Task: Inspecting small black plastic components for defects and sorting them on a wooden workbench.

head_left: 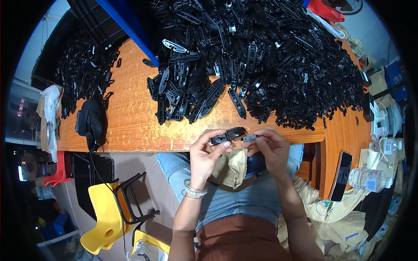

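Observation:
Just in front of the table edge, my left hand grips a black elongated plastic part between thumb and fingers. Close beside it, my right hand pinches a small grey plastic piece. The small piece points toward the end of the black part; whether the two touch I cannot tell. Beyond my hands lies a big heap of long black plastic parts. To its right spreads a pile of much smaller black pieces.
A blue divider slants across the wooden table. Another black pile and a black bag lie at left. On the right are a phone and plastic bottles. A yellow chair stands at lower left.

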Motion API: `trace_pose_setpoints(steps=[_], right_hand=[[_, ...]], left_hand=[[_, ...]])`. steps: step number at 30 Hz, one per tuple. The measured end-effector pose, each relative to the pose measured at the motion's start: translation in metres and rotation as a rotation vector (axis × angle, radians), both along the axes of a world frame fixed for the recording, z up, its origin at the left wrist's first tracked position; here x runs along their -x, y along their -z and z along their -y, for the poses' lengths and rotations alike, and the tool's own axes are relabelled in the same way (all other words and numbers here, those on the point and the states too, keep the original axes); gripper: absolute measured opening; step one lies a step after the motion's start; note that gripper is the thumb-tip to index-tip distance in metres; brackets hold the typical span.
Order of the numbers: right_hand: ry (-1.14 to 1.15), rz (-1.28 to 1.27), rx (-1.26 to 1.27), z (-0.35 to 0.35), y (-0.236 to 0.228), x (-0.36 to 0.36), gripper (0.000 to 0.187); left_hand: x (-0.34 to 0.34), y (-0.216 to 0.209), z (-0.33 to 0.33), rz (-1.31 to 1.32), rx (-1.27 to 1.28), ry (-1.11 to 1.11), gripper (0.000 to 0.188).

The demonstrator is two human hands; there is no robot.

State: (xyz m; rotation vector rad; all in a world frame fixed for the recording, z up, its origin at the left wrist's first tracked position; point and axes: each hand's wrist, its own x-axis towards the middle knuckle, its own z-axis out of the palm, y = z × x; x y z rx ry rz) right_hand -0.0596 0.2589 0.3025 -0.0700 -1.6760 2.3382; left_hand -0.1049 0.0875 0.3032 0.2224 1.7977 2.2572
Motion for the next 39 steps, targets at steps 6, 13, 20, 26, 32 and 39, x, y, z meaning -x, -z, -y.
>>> trace_pose_setpoints(steps=[6, 13, 20, 26, 32, 39], right_hand=[[0.043, -0.056, -0.123, 0.004, -0.001, -0.008, 0.015], [0.226, -0.011, -0.177, 0.023, -0.002, -0.015, 0.014], [0.099, -0.014, -0.256, 0.015, -0.006, -0.019, 0.009], [0.096, -0.080, -0.432, 0.011, -0.003, -0.023, 0.009], [0.321, -0.125, -0.600, 0.014, 0.007, -0.025, 0.010], [0.253, -0.138, -0.681, 0.008, 0.010, -0.029, 0.015]], left_hand=[[-0.013, -0.005, -0.002, -0.023, 0.072, 0.036, 0.028], [-0.025, -0.010, -0.009, 0.037, 0.069, 0.027, 0.031], [-0.027, -0.021, -0.009, 0.065, 0.211, 0.172, 0.034], [-0.026, -0.017, -0.009, 0.150, -0.023, 0.174, 0.025], [-0.027, -0.014, -0.013, 0.191, -0.030, 0.208, 0.025], [-0.023, -0.011, -0.010, 0.098, 0.054, 0.206, 0.024]])
